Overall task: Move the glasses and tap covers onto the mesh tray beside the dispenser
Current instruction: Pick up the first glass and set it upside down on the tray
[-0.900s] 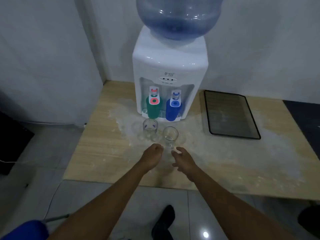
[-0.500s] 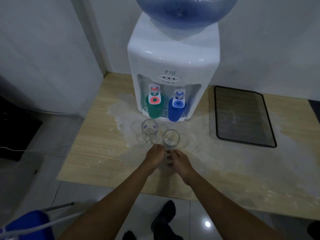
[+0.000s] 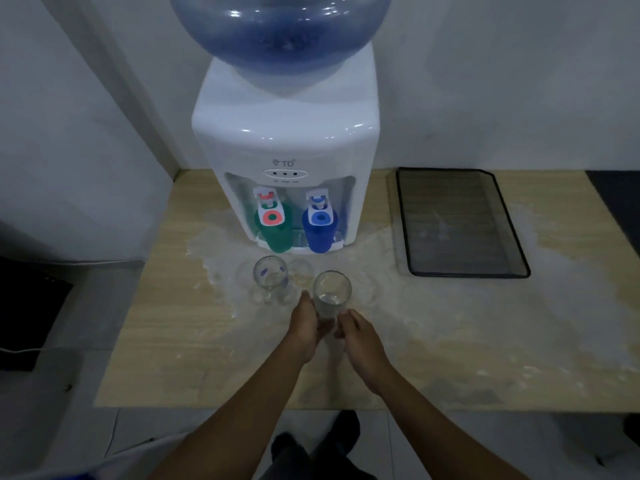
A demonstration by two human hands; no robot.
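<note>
Two clear glasses stand on the wooden table in front of the white water dispenser (image 3: 284, 147). The nearer glass (image 3: 331, 294) is clasped low down from both sides by my left hand (image 3: 306, 323) and my right hand (image 3: 360, 336). The other glass (image 3: 270, 277) stands free just to its left, closer to the dispenser. A green cover (image 3: 275, 233) hangs under the red tap and a blue cover (image 3: 319, 233) under the blue tap. The black mesh tray (image 3: 460, 223) lies empty to the right of the dispenser.
The table top (image 3: 450, 341) shows a pale, wet-looking stain around the dispenser and tray. A large blue water bottle (image 3: 277, 32) sits on the dispenser. White walls stand behind and to the left. Tiled floor and my shoes are below the table's near edge.
Both hands moved forward and closed around the nearer glass. The camera came closer to the dispenser.
</note>
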